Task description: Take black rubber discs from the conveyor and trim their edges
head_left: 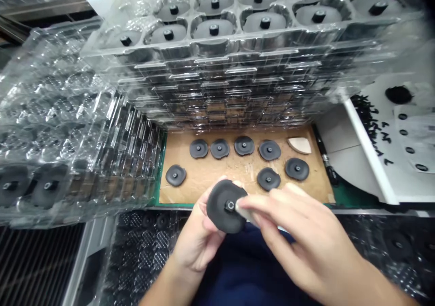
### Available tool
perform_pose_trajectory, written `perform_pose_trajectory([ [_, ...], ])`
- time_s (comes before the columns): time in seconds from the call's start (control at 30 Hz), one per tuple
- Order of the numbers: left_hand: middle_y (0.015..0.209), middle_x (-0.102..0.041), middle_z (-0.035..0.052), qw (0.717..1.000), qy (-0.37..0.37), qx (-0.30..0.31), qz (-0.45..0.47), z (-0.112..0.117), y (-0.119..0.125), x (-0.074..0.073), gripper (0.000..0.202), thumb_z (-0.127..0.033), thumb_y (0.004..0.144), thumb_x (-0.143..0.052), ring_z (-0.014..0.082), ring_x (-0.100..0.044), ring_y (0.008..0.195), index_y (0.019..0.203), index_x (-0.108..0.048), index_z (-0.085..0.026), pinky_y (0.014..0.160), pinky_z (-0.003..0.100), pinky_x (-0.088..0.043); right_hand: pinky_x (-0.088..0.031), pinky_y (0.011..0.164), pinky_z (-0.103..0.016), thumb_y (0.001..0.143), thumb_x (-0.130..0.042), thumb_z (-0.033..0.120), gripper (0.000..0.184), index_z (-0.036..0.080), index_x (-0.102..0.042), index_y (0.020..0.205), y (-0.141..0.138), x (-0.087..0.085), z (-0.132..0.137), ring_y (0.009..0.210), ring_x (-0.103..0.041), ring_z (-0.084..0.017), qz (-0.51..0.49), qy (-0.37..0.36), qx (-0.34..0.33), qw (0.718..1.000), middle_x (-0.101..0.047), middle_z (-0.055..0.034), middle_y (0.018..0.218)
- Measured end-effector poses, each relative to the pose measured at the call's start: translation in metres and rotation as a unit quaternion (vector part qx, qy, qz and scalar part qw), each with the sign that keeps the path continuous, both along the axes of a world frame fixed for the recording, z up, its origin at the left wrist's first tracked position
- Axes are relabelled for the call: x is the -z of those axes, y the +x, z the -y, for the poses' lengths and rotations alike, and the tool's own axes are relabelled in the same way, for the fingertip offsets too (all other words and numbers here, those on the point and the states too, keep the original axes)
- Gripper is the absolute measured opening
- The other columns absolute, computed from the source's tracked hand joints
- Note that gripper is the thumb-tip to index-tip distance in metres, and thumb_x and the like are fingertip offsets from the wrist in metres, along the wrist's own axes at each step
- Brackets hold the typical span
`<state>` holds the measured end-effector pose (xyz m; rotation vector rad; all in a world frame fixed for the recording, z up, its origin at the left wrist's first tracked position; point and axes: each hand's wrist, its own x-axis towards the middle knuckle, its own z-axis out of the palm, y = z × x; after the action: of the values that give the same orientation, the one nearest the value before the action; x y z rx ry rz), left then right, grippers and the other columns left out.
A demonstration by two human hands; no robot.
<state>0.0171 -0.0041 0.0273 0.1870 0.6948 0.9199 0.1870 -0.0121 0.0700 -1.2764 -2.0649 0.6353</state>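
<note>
My left hand [195, 238] is closed round a dark grey rubber disc [222, 206] with a small metal hub at its centre, held upright just in front of the brown board. My right hand [299, 238] comes in from the right, its fingers pinched on a small pale tool [245, 213] whose tip touches the disc's hub. Several more dark discs [243, 146] lie flat on the brown board [207, 172] beyond my hands.
A tall stack of clear plastic trays [220, 61] holding discs stands behind the board. More clear trays [61, 129] pile up at the left. A pale wedge-shaped piece [299, 145] lies on the board's right. White tray with small black parts [401, 129] at right.
</note>
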Motion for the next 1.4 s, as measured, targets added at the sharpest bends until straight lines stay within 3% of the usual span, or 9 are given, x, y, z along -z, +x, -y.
perform_pose_trajectory([
  [0.1, 0.111, -0.069, 0.0042, 0.999, -0.03, -0.019, 0.0, 0.006, 0.001, -0.002, 0.051, -0.031, 0.061, -0.08, 0.0184, -0.064, 0.101, 0.109, -0.066, -0.021, 0.089, 0.024, -0.05, -0.044, 0.069, -0.029, 0.09, -0.048, 0.017, 0.02, 0.018, -0.062, 0.104, 0.004, 0.017, -0.005, 0.074, -0.061, -0.016, -0.038, -0.026, 0.078, 0.996, -0.069, -0.0035, 0.088],
  [0.27, 0.119, -0.066, 0.01, 0.997, -0.055, -0.044, -0.007, 0.016, -0.003, -0.004, 0.056, -0.034, 0.065, -0.076, 0.0278, -0.058, 0.113, 0.117, -0.061, -0.021, 0.093, 0.037, -0.05, -0.051, 0.077, -0.027, 0.088, -0.052, 0.039, 0.025, 0.023, -0.065, 0.103, 0.017, 0.054, 0.014, 0.094, -0.064, -0.019, -0.198, -0.27, 0.172, 0.926, -0.069, -0.0037, 0.105],
  [0.43, 0.124, -0.062, 0.0148, 0.997, -0.05, -0.056, -0.03, 0.022, -0.008, 0.004, 0.053, -0.031, 0.072, -0.072, 0.028, -0.058, 0.115, 0.12, -0.057, -0.016, 0.094, 0.034, -0.05, -0.055, 0.073, -0.032, 0.086, -0.053, 0.043, 0.027, 0.023, -0.069, 0.097, 0.029, 0.087, 0.063, 0.082, -0.066, -0.02, -0.214, -0.422, 0.042, 0.88, -0.069, -0.004, 0.092],
  [0.67, 0.124, -0.063, 0.0146, 0.997, -0.026, -0.054, -0.046, 0.04, -0.006, 0.003, 0.044, -0.031, 0.075, -0.069, 0.0269, -0.058, 0.115, 0.114, -0.06, -0.013, 0.096, 0.034, -0.049, -0.056, 0.067, -0.029, 0.079, -0.064, 0.032, 0.031, 0.026, -0.066, 0.109, 0.036, 0.103, 0.118, 0.074, -0.067, -0.016, -0.102, -0.37, -0.024, 0.923, -0.061, -0.0072, 0.107],
  [0.83, 0.122, -0.064, 0.013, 0.998, -0.014, -0.048, -0.036, 0.05, -0.006, -0.001, 0.041, -0.033, 0.076, -0.068, 0.0259, -0.059, 0.114, 0.112, -0.062, -0.015, 0.099, 0.035, -0.046, -0.056, 0.067, -0.03, 0.082, -0.057, 0.029, 0.02, 0.025, -0.07, 0.097, 0.033, 0.113, 0.121, 0.069, -0.065, -0.016, -0.05, -0.244, 0.072, 0.966, -0.061, -0.002, 0.08],
  [1.03, 0.119, -0.065, 0.0096, 0.996, 0.009, -0.075, -0.038, 0.053, -0.002, -0.004, 0.04, -0.029, 0.07, -0.074, 0.0232, -0.061, 0.109, 0.107, -0.065, -0.017, 0.096, 0.035, -0.047, -0.05, 0.051, -0.024, 0.088, -0.051, 0.034, 0.024, 0.021, -0.065, 0.102, 0.016, 0.059, 0.067, 0.054, -0.059, -0.014, -0.082, -0.164, 0.138, 0.973, -0.064, 0.0006, 0.068],
  [1.2, 0.108, -0.069, 0.0068, 0.995, 0.022, -0.056, -0.081, 0.046, -0.001, -0.002, 0.046, -0.029, 0.065, -0.078, 0.0206, -0.064, 0.098, 0.109, -0.065, -0.021, 0.083, 0.028, -0.052, -0.052, 0.071, -0.025, 0.088, -0.048, 0.013, 0.021, 0.016, -0.062, 0.102, -0.028, 0.001, 0.023, 0.079, -0.064, -0.015, -0.178, 0.019, 0.013, 0.984, -0.068, -0.0061, 0.088],
  [1.3, 0.107, -0.07, 0.0057, 0.99, 0.012, -0.069, -0.123, 0.038, -0.005, 0.001, 0.043, -0.025, 0.065, -0.078, 0.0196, -0.065, 0.094, 0.106, -0.067, -0.023, 0.077, 0.024, -0.052, -0.051, 0.066, -0.02, 0.086, -0.049, 0.009, 0.019, 0.018, -0.065, 0.093, -0.041, -0.003, 0.003, 0.07, -0.061, -0.011, -0.14, -0.068, -0.087, 0.984, -0.066, -0.0008, 0.077],
  [1.4, 0.101, -0.072, 0.0061, 0.988, 0.006, -0.071, -0.138, 0.027, -0.007, 0.001, 0.047, -0.028, 0.063, -0.079, 0.022, -0.064, 0.097, 0.108, -0.066, -0.021, 0.084, 0.027, -0.051, -0.05, 0.072, -0.024, 0.089, -0.047, 0.013, 0.018, 0.017, -0.064, 0.095, -0.047, 0.005, -0.01, 0.076, -0.061, -0.013, -0.139, -0.05, -0.065, 0.987, -0.066, -0.003, 0.083],
])
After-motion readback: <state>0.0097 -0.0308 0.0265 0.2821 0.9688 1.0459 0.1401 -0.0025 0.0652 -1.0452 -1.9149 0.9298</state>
